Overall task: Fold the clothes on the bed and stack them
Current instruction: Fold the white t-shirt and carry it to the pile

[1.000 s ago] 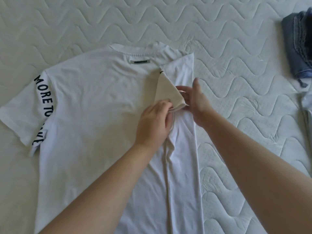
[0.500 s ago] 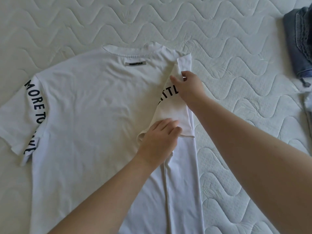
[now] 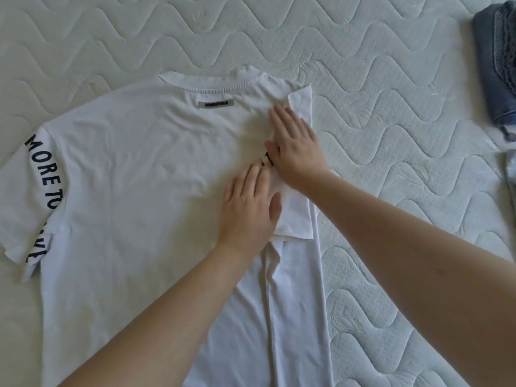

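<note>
A white T-shirt (image 3: 139,191) lies flat, back side up, on the quilted bed (image 3: 391,191), neck label toward the far side. Its left sleeve with black lettering (image 3: 42,191) is spread out. The right side is folded inward and the right sleeve (image 3: 296,219) is folded back down over it. My left hand (image 3: 248,210) lies flat on the shirt at the sleeve's inner edge. My right hand (image 3: 296,146) presses flat on the upper part of the folded sleeve, fingers straight.
A folded dark blue garment (image 3: 497,65) lies at the far right edge of the bed. A bit of pale cloth (image 3: 511,174) shows below it. Bare mattress lies right of the shirt and beyond the collar.
The right sleeve, held up and pinched a second ago, has been laid down along the folded side. Both hands have let go and now press flat on it.
</note>
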The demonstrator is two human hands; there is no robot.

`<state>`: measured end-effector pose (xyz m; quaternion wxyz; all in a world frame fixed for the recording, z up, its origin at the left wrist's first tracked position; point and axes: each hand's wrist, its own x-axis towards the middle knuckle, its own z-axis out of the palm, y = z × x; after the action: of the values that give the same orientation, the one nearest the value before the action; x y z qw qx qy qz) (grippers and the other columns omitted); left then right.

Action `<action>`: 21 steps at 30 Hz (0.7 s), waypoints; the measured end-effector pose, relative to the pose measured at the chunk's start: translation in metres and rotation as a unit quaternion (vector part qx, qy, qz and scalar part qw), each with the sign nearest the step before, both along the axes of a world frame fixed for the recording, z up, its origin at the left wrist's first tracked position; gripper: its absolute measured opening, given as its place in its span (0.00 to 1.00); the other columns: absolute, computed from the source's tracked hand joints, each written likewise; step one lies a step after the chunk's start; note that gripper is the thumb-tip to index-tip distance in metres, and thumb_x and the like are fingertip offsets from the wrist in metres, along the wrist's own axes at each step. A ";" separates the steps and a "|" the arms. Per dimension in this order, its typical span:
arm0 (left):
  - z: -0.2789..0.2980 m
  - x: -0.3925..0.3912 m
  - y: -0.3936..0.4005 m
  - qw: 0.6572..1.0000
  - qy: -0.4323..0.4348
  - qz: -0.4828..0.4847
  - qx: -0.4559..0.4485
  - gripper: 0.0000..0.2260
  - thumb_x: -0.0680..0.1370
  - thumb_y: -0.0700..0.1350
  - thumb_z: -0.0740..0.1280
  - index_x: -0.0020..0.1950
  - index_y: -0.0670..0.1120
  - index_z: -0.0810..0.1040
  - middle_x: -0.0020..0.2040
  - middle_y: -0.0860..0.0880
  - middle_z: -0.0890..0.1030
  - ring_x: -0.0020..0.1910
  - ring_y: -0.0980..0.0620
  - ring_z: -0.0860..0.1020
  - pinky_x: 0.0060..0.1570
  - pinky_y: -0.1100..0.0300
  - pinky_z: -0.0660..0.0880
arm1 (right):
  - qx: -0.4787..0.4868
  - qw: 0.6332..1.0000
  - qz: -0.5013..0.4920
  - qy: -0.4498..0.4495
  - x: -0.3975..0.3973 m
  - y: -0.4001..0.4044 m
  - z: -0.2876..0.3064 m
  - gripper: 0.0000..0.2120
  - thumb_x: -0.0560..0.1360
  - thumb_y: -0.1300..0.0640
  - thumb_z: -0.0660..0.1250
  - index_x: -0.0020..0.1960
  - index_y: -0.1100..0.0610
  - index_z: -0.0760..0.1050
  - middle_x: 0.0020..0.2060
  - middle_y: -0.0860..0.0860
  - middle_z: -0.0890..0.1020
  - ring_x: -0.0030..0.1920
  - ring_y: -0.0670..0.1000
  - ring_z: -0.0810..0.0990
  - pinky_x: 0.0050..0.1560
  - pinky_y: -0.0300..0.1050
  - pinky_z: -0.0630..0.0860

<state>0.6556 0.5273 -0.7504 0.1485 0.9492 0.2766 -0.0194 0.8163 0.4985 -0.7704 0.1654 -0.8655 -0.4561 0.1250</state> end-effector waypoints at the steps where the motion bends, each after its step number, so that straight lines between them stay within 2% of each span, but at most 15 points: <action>1: -0.009 -0.006 -0.005 0.999 0.045 0.001 0.007 0.27 0.83 0.54 0.47 0.79 0.42 0.57 0.79 0.44 0.61 0.78 0.48 0.59 0.74 0.50 0.60 | -0.032 0.999 0.009 -0.007 -0.001 -0.002 -0.008 0.27 0.83 0.48 0.52 0.80 0.54 0.51 0.79 0.50 0.54 0.79 0.50 0.48 0.78 0.46 0.43; 2: -0.018 -0.014 -0.011 0.998 0.067 -0.007 0.019 0.28 0.83 0.55 0.45 0.80 0.43 0.52 0.80 0.45 0.55 0.79 0.49 0.54 0.75 0.49 0.57 | -0.049 0.999 0.015 -0.017 -0.001 -0.004 -0.014 0.28 0.83 0.47 0.51 0.80 0.53 0.50 0.80 0.48 0.52 0.79 0.48 0.45 0.78 0.45 0.40; 3: -0.026 -0.021 -0.016 0.997 0.067 -0.018 0.031 0.28 0.83 0.55 0.45 0.80 0.43 0.52 0.80 0.45 0.54 0.79 0.49 0.53 0.74 0.47 0.57 | -0.055 0.998 0.017 -0.027 0.001 -0.006 -0.018 0.28 0.83 0.45 0.51 0.80 0.52 0.49 0.80 0.47 0.51 0.79 0.47 0.44 0.78 0.45 0.39; 7: -0.048 -0.031 -0.018 0.996 0.022 -0.039 0.074 0.27 0.82 0.53 0.48 0.80 0.43 0.56 0.80 0.46 0.57 0.79 0.49 0.56 0.74 0.44 0.59 | -0.045 0.997 -0.020 -0.061 0.002 -0.006 -0.030 0.33 0.80 0.41 0.50 0.81 0.54 0.48 0.80 0.50 0.50 0.79 0.49 0.45 0.78 0.48 0.42; 12: -0.054 -0.030 -0.016 0.996 0.019 -0.051 0.069 0.27 0.81 0.53 0.49 0.79 0.44 0.60 0.79 0.46 0.60 0.78 0.49 0.60 0.73 0.43 0.61 | -0.053 0.997 -0.016 -0.062 0.002 -0.006 -0.032 0.35 0.80 0.41 0.50 0.80 0.59 0.47 0.80 0.55 0.49 0.79 0.51 0.46 0.78 0.47 0.43; 21: -0.069 -0.030 -0.012 0.995 -0.005 -0.065 0.071 0.29 0.80 0.54 0.48 0.79 0.43 0.58 0.79 0.45 0.60 0.78 0.48 0.58 0.73 0.42 0.59 | -0.073 0.994 -0.004 -0.076 0.005 -0.004 -0.039 0.35 0.80 0.41 0.50 0.80 0.59 0.49 0.80 0.56 0.50 0.79 0.52 0.47 0.78 0.50 0.44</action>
<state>0.6261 0.5148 -0.8196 0.0802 0.9734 0.2146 -0.0047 0.8215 0.4942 -0.8098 0.0673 -0.8842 -0.4532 0.0907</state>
